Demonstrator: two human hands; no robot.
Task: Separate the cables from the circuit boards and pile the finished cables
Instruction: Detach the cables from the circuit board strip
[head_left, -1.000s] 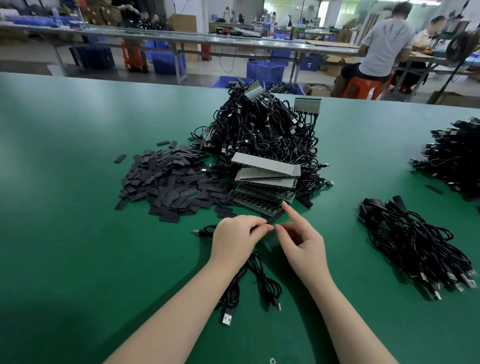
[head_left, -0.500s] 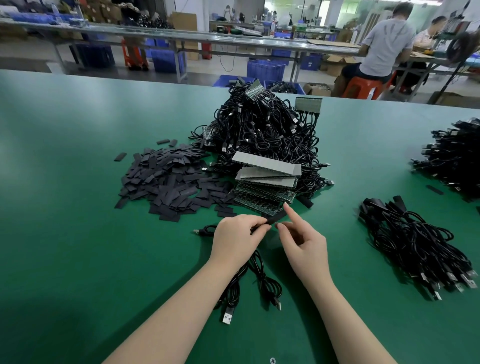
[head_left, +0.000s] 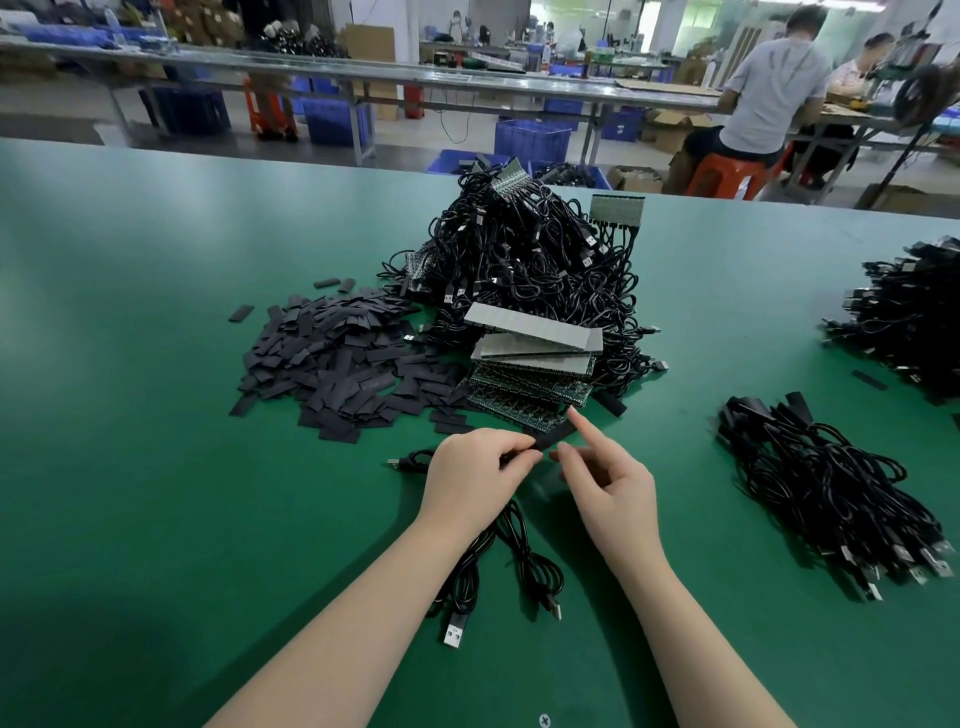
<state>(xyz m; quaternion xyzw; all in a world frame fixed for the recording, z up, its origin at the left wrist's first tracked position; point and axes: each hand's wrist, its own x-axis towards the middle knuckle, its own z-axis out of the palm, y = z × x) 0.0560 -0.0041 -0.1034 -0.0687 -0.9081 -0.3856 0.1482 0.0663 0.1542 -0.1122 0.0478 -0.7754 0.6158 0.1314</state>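
My left hand (head_left: 475, 470) grips the end of a black cable (head_left: 467, 571) whose loops and USB plug trail toward me on the green table (head_left: 156, 519). A black sleeve (head_left: 553, 439) sticks out from its fingertips. My right hand (head_left: 605, 480) is just right of it, index finger raised, thumb near the sleeve. A stack of circuit boards (head_left: 535, 364) lies right behind the hands. Behind that rises a big heap of cables still on boards (head_left: 524, 260). A pile of finished cables (head_left: 831, 488) lies at the right.
A spread of flat black sleeves (head_left: 337, 358) covers the table left of the boards. Another cable heap (head_left: 909, 312) sits at the far right edge. Beyond the table are workbenches, blue crates and seated people.
The black sleeve now shows further out past my left fingertips toward the boards. My right hand has shifted slightly; both hands stay in the same spot.
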